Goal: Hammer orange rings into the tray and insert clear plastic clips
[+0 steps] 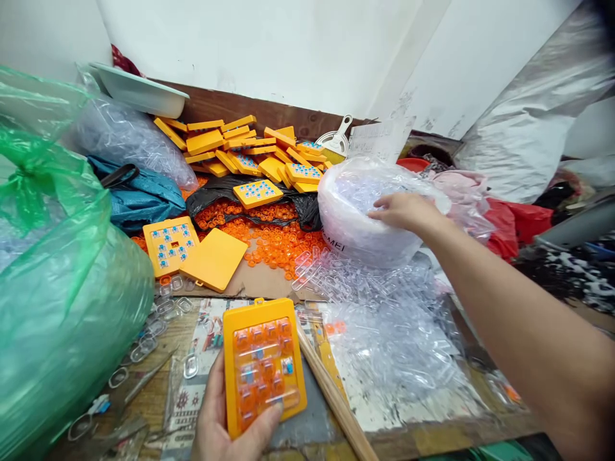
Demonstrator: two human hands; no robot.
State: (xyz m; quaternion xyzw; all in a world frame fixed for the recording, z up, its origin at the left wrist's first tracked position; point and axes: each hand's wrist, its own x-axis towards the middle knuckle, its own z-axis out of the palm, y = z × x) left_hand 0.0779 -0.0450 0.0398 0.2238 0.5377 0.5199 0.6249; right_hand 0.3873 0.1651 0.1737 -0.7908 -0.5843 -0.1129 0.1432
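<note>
My left hand point(225, 422) grips an orange plastic tray point(263, 365) by its lower edge, near the table's front. The tray holds orange and blue pieces under a clear cover. My right hand point(403, 211) reaches far forward and rests, fingers spread, on a white plastic bag point(355, 224) full of clear plastic pieces. A heap of loose clear plastic pieces point(384, 314) lies between the bag and the tray.
A green plastic bag point(57, 288) bulges at the left. Stacked orange trays point(250, 150) and loose orange rings point(273, 240) lie at the back. Two orange trays point(192, 250) sit mid-left. A wooden stick point(331, 397) lies beside the held tray. A silver bag point(528, 115) leans right.
</note>
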